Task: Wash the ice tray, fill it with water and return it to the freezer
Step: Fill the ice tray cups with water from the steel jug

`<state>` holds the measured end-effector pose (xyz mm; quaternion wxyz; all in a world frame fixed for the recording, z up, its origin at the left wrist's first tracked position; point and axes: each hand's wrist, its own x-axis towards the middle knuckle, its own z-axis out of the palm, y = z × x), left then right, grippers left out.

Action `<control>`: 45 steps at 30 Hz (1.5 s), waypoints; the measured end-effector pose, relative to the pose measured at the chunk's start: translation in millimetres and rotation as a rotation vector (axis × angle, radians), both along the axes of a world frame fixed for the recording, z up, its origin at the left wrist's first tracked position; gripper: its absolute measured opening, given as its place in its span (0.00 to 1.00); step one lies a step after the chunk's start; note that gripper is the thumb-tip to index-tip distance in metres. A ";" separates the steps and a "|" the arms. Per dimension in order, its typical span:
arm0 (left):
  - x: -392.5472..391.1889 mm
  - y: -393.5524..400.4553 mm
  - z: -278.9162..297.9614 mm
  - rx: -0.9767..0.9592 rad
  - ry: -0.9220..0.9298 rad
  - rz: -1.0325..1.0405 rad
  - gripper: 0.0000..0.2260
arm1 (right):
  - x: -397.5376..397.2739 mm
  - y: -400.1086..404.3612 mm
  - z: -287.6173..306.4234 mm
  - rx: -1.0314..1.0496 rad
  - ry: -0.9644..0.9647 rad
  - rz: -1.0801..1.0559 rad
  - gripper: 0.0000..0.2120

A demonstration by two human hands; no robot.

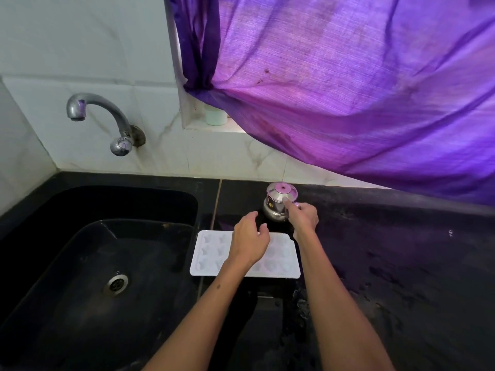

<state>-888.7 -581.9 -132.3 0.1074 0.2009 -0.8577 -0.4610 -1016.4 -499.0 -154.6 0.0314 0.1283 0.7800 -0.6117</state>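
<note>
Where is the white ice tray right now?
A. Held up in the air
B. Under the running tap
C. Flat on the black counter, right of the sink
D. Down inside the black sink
C: the ice tray lies flat on the counter right of the sink, under the left hand.

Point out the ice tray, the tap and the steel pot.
ice tray point(207, 254): head view, on its left moulded cells.
tap point(107, 105): head view, on the curved spout.
steel pot point(281, 192): head view, on its lid.
</note>
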 end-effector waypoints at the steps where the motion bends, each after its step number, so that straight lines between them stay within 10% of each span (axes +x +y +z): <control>1: 2.4 3.6 -0.2 -0.001 0.000 -0.013 0.22 | 5.1 2.9 4.3 0.007 0.028 -0.004 0.16; 45: 39.4 99.5 -65.8 0.137 0.110 -0.359 0.36 | 87.9 90.2 35.1 0.492 0.057 -0.026 0.14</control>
